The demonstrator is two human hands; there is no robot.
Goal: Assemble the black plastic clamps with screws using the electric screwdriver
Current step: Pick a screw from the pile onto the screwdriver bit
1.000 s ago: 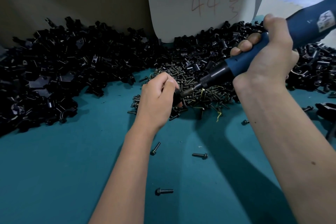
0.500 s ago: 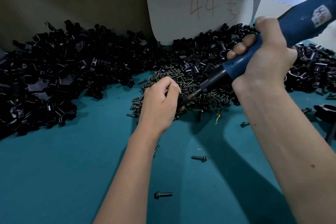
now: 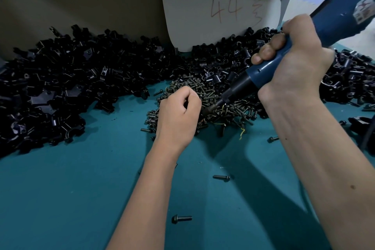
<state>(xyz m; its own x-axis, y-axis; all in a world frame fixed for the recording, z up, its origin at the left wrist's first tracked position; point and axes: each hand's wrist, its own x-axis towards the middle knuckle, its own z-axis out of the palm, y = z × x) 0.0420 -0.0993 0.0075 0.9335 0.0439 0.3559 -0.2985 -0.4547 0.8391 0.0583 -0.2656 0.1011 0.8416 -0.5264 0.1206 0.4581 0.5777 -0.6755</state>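
A: From the head camera, what lies around the hands?

B: A teal bench carries a broad heap of black plastic clamps on the left, running along the back under a white card marked "44" and on to the far right. A pile of screws sits in the middle, just in front of the clamps.

A: And the hands?

B: The right hand has its grip wrapped round the blue electric screwdriver, which slants down to the left. Its tip meets the left hand over the near edge of the screw pile.

A: What does the left grip hold?

B: The fingers are curled tight toward the bit. A dark piece shows at the fingertips, but the hand hides it, so I cannot tell whether it is a clamp or a screw.

A: Anything loose nearby?

B: Stray screws lie apart on the bare bench: one near the left forearm, one between the arms, one just left of the right forearm. A yellow thread lies at the pile's near edge.
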